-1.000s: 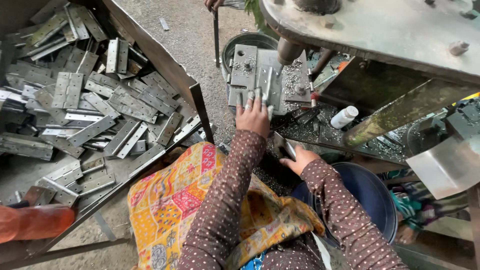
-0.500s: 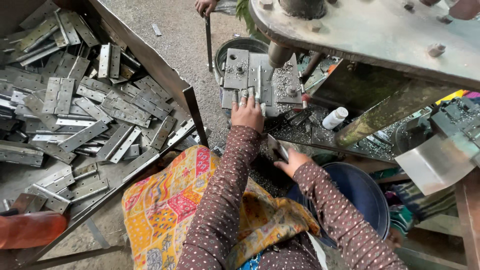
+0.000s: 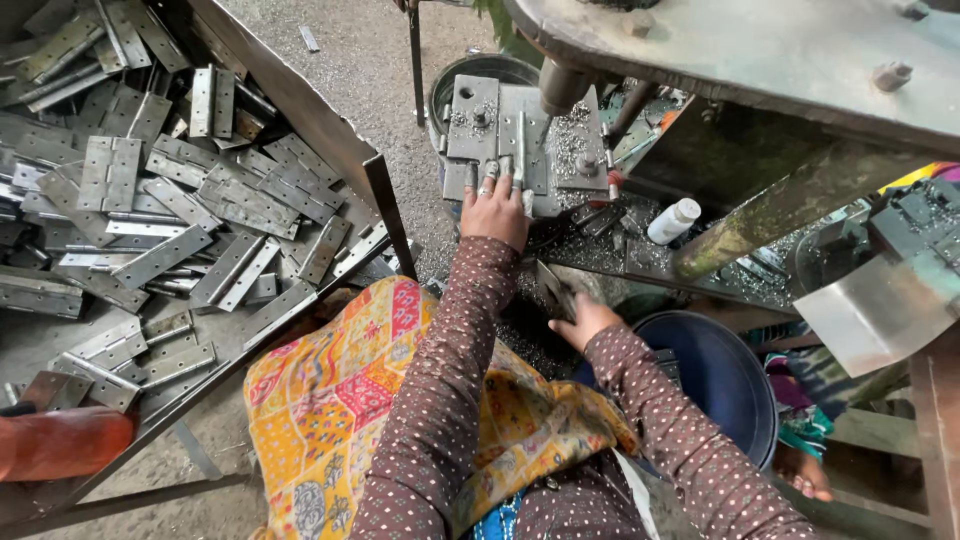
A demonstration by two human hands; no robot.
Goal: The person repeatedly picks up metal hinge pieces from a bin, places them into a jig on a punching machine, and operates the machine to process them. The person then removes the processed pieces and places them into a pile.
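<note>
My left hand (image 3: pixel 493 207) rests on a metal hinge (image 3: pixel 520 150) lying on the drill press plate (image 3: pixel 470 120), fingers spread flat under the drill spindle (image 3: pixel 558 88). My right hand (image 3: pixel 583 320) is lower, near my lap, and grips another metal hinge (image 3: pixel 553 290) that sticks up to the left. Both arms wear brown dotted sleeves. Metal shavings (image 3: pixel 575 135) cover the plate around the hinge.
A big open tray (image 3: pixel 300 100) at the left holds several grey hinges (image 3: pixel 150 200). A blue tub (image 3: pixel 720 380) sits at my right, a small white bottle (image 3: pixel 671 220) by the machine. A yellow patterned cloth (image 3: pixel 340 400) covers my lap. The press frame (image 3: pixel 760 60) overhangs.
My left hand stays on the hinge under the spindle. My right hand has shifted slightly with its hinge. The view has tilted a little.
</note>
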